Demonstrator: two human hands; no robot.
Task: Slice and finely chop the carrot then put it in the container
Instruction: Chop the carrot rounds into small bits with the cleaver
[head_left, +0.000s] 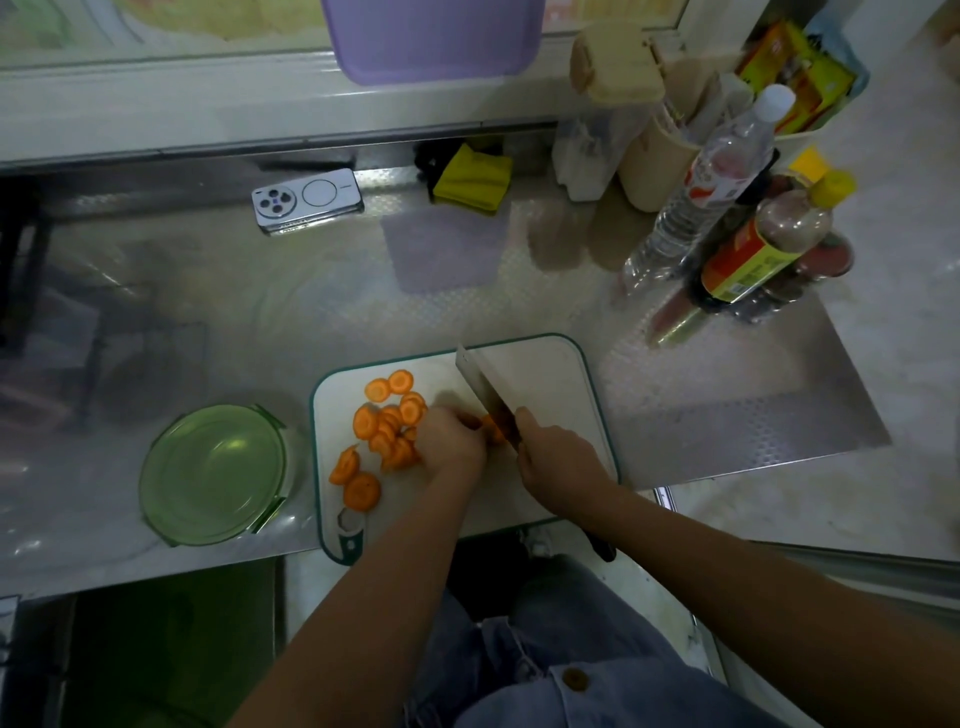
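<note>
Orange carrot stub (491, 427), probably stiff and slick: my left hand (452, 441) pinched it, my right hand (561, 457) gripped the knife (483, 382) at its three o'clock.

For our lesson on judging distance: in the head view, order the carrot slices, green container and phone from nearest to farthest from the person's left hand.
1. Carrot slices: on the board, right beside the left hand.
2. Green container: on the counter, left of the board.
3. Phone: far back on the counter, near the wall.
</note>
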